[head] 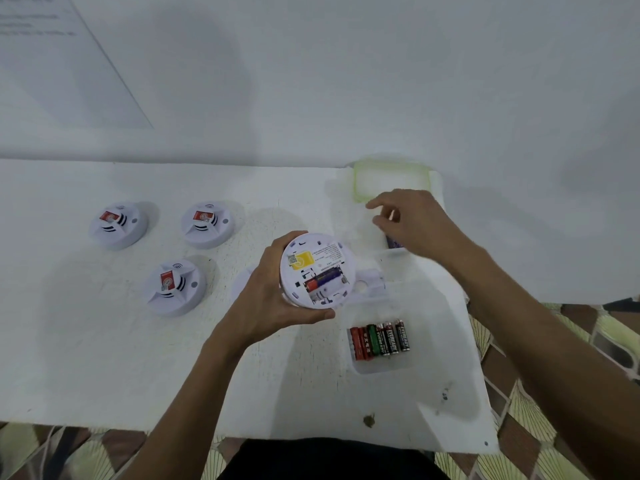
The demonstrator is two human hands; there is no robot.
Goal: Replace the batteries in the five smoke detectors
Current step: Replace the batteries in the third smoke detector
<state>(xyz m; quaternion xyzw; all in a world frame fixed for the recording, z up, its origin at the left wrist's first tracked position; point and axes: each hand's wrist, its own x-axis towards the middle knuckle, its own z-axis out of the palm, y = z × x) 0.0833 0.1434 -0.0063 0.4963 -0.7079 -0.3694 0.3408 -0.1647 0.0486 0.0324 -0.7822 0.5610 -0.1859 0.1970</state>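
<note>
A white table (104,358) stands against a plain white wall (311,81); patterned flooring shows at the near edge.

The held detector (317,271) is at the table's centre, raised and turned underside up, battery bay open. The left hand (266,292) grips its rim, thumb along the near edge and fingers wrapped round the far side. One fitted cell (323,277) lies in the upper slot; the slot below it looks vacant.

At 2 o'clock from the detector, the right hand (415,223) hovers over a clear tub (391,252), with only a narrow gap between forefinger and thumb. A purple object (393,242) shows beneath the palm. It may be a cell, but whether the fingers hold it cannot be told.

At 3 o'clock a detached base plate (372,284) lies just beside the detector. At 5 o'clock a shallow tray (381,367) holds a row of loose cells (379,339). At 1 o'clock, by the wall, lies a green-rimmed lid (358,181). From 9 to 10 o'clock, three closed detectors (175,287) stand face up, well apart.

Procedure for the step in hand, as judged:
1. Keep the bay level and facing up so that the fitted cell stays seated.
2. Take one cell only, gripped by its middle.
3. Check the polarity marks in the vacant slot.
4. Press the flat end against the spring, then lower the other end.
5. Keep spent and fresh cells in separate containers.
</note>
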